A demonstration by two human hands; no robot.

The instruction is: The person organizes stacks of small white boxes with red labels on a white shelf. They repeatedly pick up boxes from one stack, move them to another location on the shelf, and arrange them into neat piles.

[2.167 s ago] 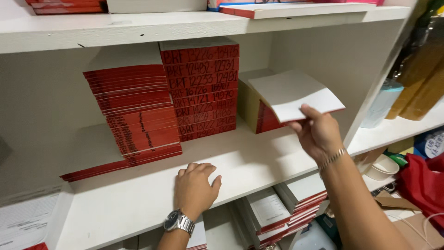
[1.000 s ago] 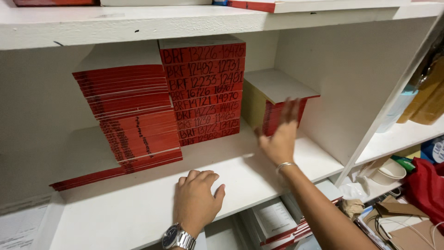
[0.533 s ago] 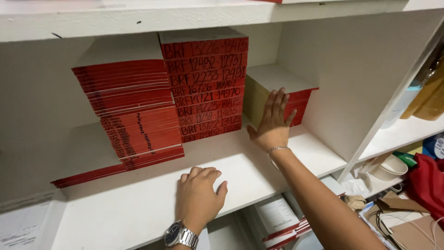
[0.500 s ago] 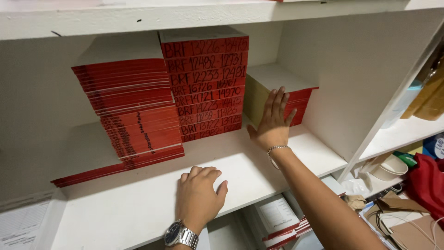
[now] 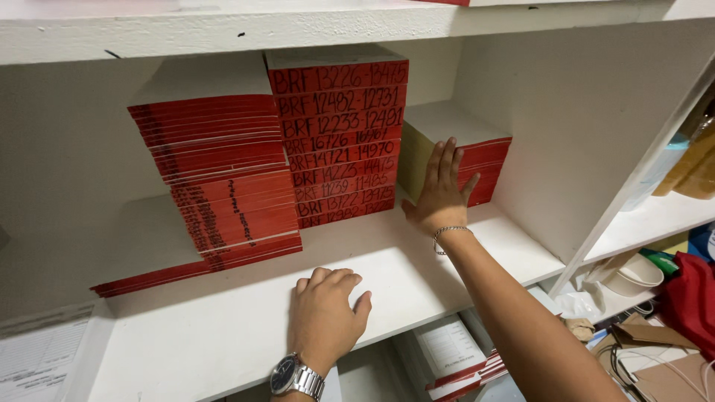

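My right hand [image 5: 441, 192] is flat, fingers spread, pressed against the front of a short stack of red-spined booklets [image 5: 477, 152] at the right end of a white shelf [image 5: 223, 335]. A bracelet circles that wrist. My left hand [image 5: 324, 313], with a metal wristwatch, rests palm down with fingers curled on the shelf's front edge and holds nothing. Left of the short stack stands a tall stack of red-spined booklets with handwriting [image 5: 339, 134]. Further left, a leaning stack of red booklets [image 5: 220, 186] slumps sideways.
A white upright panel [image 5: 588, 119] closes the shelf on the right. More white-and-red booklets [image 5: 450, 353] lie on the shelf below. A paper sheet [image 5: 37, 357] lies at lower left. Bowls, a red cloth and cardboard clutter the lower right.
My right hand put the white-topped booklets it held onto the short right stack, then let go and pressed flat against the stack's front. My left hand stayed on the shelf edge.
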